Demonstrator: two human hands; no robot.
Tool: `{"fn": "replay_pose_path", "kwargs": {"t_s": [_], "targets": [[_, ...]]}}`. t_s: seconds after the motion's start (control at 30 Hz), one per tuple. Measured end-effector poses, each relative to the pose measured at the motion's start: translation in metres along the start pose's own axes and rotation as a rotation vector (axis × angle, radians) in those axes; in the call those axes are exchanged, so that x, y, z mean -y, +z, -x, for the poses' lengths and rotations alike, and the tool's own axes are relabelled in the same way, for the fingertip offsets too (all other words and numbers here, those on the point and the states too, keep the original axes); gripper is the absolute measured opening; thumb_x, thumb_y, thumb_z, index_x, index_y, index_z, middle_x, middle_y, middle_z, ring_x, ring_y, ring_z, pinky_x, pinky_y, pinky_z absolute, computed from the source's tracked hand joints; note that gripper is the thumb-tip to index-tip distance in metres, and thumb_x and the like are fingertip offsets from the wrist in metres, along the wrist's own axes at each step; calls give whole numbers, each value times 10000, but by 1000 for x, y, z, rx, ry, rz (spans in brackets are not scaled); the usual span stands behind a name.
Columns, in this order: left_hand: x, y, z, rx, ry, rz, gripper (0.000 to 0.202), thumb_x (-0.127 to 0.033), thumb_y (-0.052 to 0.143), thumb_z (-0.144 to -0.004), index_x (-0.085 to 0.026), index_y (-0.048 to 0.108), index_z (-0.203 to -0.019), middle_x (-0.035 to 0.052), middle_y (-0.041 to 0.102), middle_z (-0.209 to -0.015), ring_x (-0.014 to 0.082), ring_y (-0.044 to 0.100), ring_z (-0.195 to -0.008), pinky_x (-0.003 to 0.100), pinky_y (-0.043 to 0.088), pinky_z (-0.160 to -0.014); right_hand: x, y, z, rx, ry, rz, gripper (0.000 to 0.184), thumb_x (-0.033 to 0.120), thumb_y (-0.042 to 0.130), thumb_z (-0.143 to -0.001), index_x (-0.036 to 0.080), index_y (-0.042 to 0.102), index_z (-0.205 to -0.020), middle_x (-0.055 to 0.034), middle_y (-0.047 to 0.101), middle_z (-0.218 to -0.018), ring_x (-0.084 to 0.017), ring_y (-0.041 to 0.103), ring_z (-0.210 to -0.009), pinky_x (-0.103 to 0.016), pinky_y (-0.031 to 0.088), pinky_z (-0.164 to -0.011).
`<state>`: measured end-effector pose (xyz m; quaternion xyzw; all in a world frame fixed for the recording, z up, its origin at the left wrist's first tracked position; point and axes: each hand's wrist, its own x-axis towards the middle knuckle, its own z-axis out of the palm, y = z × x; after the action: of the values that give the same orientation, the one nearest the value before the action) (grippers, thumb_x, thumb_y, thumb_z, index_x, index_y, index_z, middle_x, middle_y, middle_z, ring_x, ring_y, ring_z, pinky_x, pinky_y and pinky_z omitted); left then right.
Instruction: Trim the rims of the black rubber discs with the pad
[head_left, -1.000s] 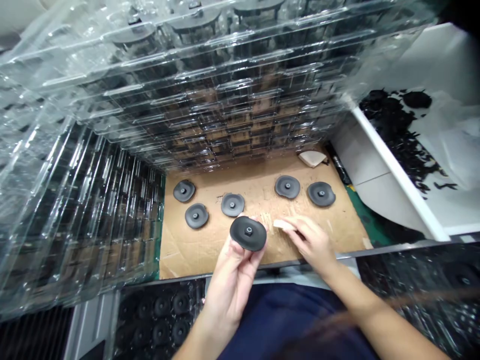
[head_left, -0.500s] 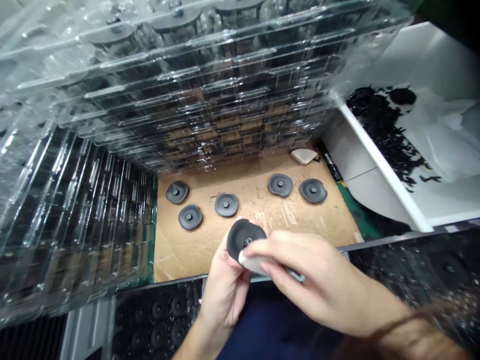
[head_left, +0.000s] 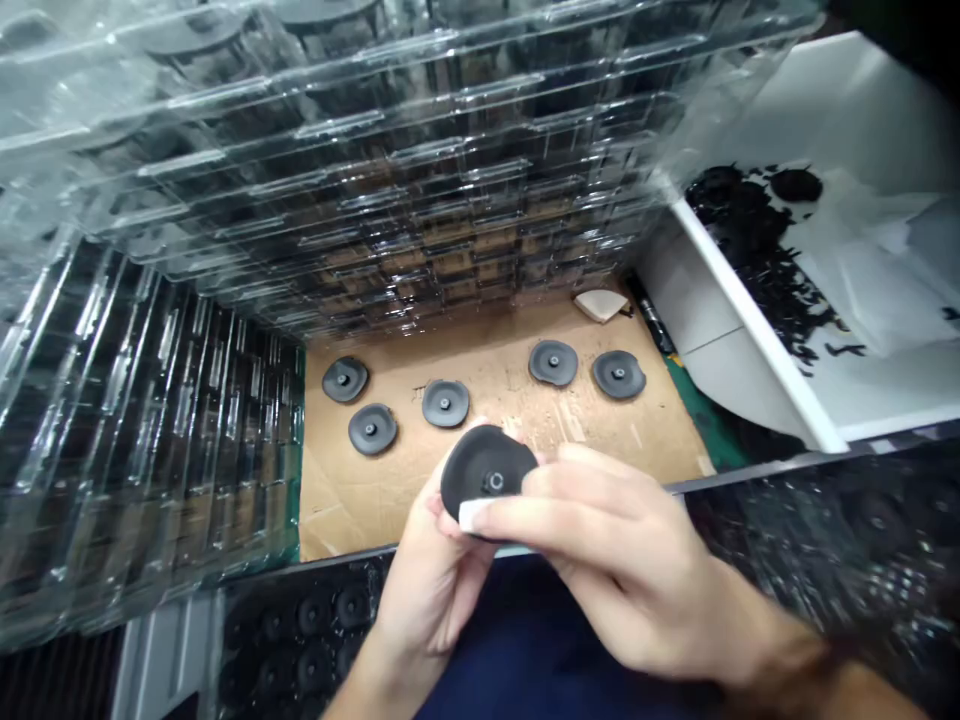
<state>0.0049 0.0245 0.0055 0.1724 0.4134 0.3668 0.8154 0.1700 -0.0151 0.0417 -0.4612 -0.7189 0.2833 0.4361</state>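
My left hand (head_left: 431,590) grips a black round rubber disc (head_left: 484,470) with a small hub in its middle, holding it up over the near edge of a cardboard sheet (head_left: 495,420). My right hand (head_left: 600,560) reaches across from the right, fingers closed on a small pale piece (head_left: 472,514) pressed against the disc's lower edge. Several more black discs lie on the cardboard: three at the left (head_left: 371,428) and two at the right (head_left: 619,374).
Tall stacks of clear plastic trays (head_left: 375,170) wall in the back and left (head_left: 135,440). A white bin (head_left: 795,300) with black scraps stands at the right. A tray of black discs (head_left: 315,625) sits below the bench edge. A pale wedge (head_left: 600,303) lies at the cardboard's back right.
My right hand lifted the pale piece from the cardboard and brought it left onto the disc. The left hand kept hold of the disc, tilting it slightly.
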Motion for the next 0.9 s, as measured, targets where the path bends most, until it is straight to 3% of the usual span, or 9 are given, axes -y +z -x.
{"fn": "replay_pose_path", "kwargs": {"t_s": [0.1,0.17,0.27,0.33,0.43,0.63,0.7,0.8,0.9], "targets": [[0,-5,0,7,-19,-8,470,-262,751,-704,-269,638,-1160,47,702,-1132,261,657,-1026,311,556,-832,-4,2,-3,113,97,90,271,71,471,-872,186,673,-1012,-13,665,-764,-147,577,-672,-279,477,-599],[2,-6,0,-6,-40,-5,395,-254,734,-724,-262,664,-1112,43,708,-1118,249,665,-1009,291,559,-817,-5,2,-2,89,167,110,270,79,506,-872,210,670,-1041,-3,670,-787,-141,589,-691,-272,478,-630],[6,-1,-2,-14,-20,6,365,-207,707,-747,-216,665,-1109,59,719,-1083,230,659,-1019,256,545,-835,-7,3,-1,-31,137,-8,298,55,492,-876,191,656,-1083,-19,708,-943,-136,640,-839,-258,500,-770],[9,1,-4,-37,-10,38,393,-182,687,-766,-201,638,-1156,63,720,-1077,217,659,-1019,256,536,-857,-15,4,2,0,188,-89,265,83,499,-880,201,681,-1032,-14,713,-922,-135,648,-822,-248,510,-748],[13,-2,-7,-73,-36,90,429,-214,676,-786,-199,598,-1208,85,702,-1125,233,651,-1051,320,512,-930,-37,7,20,72,378,-92,174,219,548,-891,231,709,-956,-9,705,-848,-142,649,-743,-241,518,-652],[16,-6,-10,-125,-60,152,370,-188,657,-795,-207,618,-1163,90,692,-1144,248,627,-1106,404,456,-1021,-78,33,65,-85,506,66,227,286,489,-916,190,690,-961,-59,712,-858,-181,666,-776,-289,540,-680],[16,-3,-11,-102,-65,150,331,-179,653,-798,-200,639,-1128,87,685,-1158,244,614,-1124,390,465,-1013,-74,32,62,-96,503,73,216,285,502,-909,193,694,-950,-47,705,-828,-164,656,-714,-266,533,-637],[17,1,-10,-69,-44,141,319,-182,680,-777,-189,659,-1095,85,685,-1149,241,603,-1135,361,485,-988,-52,21,40,-165,473,67,212,278,500,-917,202,673,-1012,-48,691,-923,-157,646,-786,-246,527,-659],[19,4,-9,-40,-37,111,347,-205,702,-761,-196,656,-1106,62,710,-1045,202,646,-1031,316,508,-946,-25,12,12,-200,317,27,210,226,505,-915,201,639,-1076,-36,679,-967,-144,632,-838,-235,518,-726]]}}
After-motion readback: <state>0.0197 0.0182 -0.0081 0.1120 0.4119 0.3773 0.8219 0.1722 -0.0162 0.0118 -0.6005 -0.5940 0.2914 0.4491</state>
